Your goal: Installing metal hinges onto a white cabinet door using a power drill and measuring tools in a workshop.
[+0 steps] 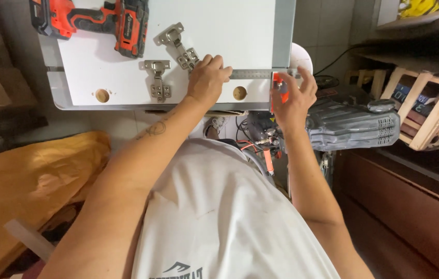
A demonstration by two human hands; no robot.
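Left hand (208, 77) flat on steel ruler (253, 74), right hand (293, 98) pinching orange pencil (280, 88) (white smooth panel (229, 31)).

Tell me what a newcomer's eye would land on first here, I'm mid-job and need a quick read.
The eye goes first to the left hand pressing a steel ruler flat on the white panel, while the right hand grips the ruler's orange stock at the panel's right edge. Next comes the orange and black cordless drill lying at the panel's top left, with two metal hinges beside it and two round bored holes along the near edge.
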